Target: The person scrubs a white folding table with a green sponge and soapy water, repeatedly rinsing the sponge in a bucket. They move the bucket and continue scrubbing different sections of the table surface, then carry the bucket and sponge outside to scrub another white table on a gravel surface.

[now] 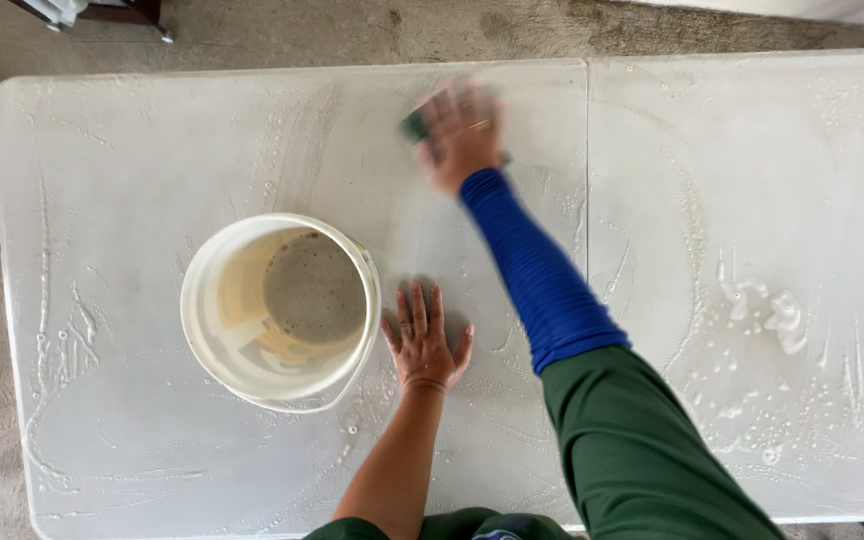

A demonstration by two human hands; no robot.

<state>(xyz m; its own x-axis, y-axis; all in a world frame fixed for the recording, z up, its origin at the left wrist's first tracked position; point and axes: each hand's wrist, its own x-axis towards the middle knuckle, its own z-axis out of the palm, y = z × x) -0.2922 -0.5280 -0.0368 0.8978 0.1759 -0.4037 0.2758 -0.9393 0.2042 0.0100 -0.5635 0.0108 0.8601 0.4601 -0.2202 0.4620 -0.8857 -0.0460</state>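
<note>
My right hand [460, 130], blurred by motion, presses a dark green sponge [415, 124] onto the far part of a white folding table [132, 150] that is wet and streaked with soap. That arm wears a blue sleeve under a green one. My left hand [422, 340] lies flat on the tabletop with its fingers spread, holding nothing, right beside a white bucket [202, 330] of murky water.
Soap foam [767, 310] and bubbles lie on the table's right half, past a seam [588, 180] down the middle. Grey carpet surrounds the table. Dark furniture legs [142, 15] stand at the top left.
</note>
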